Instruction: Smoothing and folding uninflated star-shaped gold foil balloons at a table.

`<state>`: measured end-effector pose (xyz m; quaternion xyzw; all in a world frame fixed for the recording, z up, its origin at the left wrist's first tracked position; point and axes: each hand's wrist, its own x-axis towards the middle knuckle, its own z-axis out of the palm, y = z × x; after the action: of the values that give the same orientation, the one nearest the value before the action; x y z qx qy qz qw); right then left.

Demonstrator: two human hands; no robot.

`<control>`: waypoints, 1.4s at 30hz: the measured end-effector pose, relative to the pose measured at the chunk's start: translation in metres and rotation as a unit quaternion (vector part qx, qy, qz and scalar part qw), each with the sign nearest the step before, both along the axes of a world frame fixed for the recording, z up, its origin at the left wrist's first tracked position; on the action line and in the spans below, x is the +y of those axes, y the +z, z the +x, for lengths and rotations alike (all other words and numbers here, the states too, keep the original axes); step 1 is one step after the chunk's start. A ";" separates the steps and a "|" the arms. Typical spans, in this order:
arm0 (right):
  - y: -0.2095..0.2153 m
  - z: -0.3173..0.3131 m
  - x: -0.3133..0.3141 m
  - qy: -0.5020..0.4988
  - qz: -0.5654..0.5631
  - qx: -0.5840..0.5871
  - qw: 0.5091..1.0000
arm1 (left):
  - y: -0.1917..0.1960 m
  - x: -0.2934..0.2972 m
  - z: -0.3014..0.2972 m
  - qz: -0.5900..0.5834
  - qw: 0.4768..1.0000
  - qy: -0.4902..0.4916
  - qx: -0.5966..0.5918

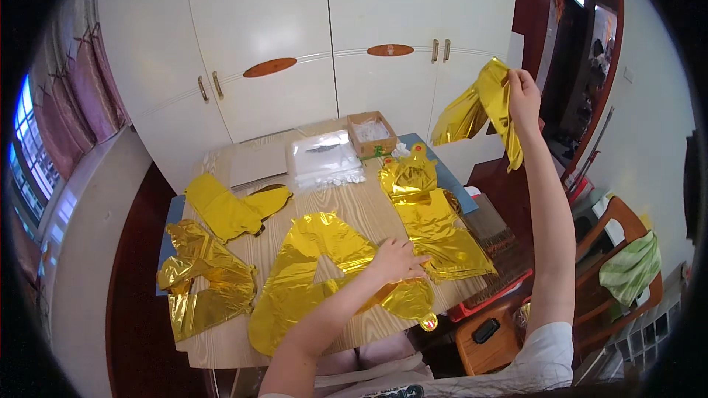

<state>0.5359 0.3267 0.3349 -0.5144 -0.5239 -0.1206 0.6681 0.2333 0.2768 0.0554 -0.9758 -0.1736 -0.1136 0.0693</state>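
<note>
Two hands are at work over a small wooden table (243, 343) strewn with flat gold foil balloons. The right hand (522, 92) is raised high to the right, well clear of the table, with its fingers pinched shut on a crumpled gold balloon (483, 107) that hangs in the air in front of the white wardrobe (295, 37). The balloon droops on both sides of the grip, one lobe to the left and a strip down past the wrist.

The left hand (394, 259) lies palm down on the table, fingers spread and slack, grasping nothing. It rests on the right edge of a letter-shaped balloon (310, 273) at the front of the table, near a stack of balloons (435, 228) on its right.

On the left side of the table lie a crinkled balloon (203, 276) and, behind it, a smoother yellow one (228, 210). Toward the back sit a clear plastic bag (324, 158) and an open cardboard box (371, 133), just beside each other. A wooden chair (619, 250) with a green cloth (628, 269) over it stands to the right, well apart from the table.
</note>
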 end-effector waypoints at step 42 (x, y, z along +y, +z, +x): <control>-0.254 -0.279 -0.175 0.321 -0.241 -0.398 0.825 | -0.020 0.022 -0.204 -0.038 0.901 0.366 -0.228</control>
<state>0.2567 0.1521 0.0810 -0.3692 -0.8922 0.0360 0.2576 0.0296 0.2987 0.0354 -0.7927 -0.5340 -0.2928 0.0274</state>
